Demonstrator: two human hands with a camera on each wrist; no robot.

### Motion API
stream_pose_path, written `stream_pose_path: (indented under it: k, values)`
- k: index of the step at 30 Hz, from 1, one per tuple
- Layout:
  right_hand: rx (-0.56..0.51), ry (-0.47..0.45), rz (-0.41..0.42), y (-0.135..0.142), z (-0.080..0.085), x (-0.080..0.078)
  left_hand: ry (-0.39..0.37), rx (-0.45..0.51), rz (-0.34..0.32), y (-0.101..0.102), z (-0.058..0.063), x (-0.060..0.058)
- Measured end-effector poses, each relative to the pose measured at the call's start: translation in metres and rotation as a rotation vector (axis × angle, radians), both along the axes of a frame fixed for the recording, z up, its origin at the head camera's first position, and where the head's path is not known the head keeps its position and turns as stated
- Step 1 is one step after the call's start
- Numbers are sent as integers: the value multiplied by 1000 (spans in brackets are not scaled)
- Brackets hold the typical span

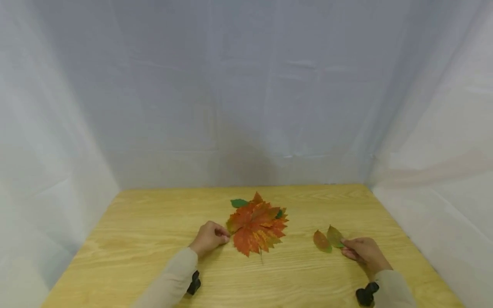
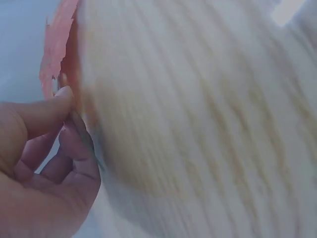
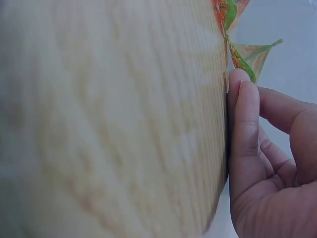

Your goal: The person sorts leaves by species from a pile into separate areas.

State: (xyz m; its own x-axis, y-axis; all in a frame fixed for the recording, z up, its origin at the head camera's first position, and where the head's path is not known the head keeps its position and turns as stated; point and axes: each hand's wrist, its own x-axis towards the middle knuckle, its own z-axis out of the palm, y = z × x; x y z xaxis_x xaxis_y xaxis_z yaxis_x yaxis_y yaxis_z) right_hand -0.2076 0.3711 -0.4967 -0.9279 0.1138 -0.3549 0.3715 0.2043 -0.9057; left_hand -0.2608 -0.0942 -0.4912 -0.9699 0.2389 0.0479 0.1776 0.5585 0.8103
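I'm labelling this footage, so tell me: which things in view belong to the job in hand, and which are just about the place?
In the job, apparently:
red-orange leaf cluster, pinched at its left edge by the left hand
olive-green leaf, held by the right hand
reddish leaf beside it, likely

Just surroundings:
wooden table
pale sheeting
black wrist devices

Orange leaves (image 1: pixel 254 224) piled; olive leaf (image 1: pixel 334 236) apparently tilted.
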Motion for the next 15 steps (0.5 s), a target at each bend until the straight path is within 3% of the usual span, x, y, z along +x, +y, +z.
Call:
stream_pose_path:
  k: [3,8,11,15]
  values:
    - [13,-1,-1,0,0,-1,-89,103,-36,-4,3,1]
    - [-5,5,-13,2,1,-2,-174,242,-100,-17,13,4]
    - [-12,2,-3,3,-1,-3,-217,268,-62,-31,20,9]
    - [-2,4,16,6,-3,-3,-270,294,45,-53,27,15]
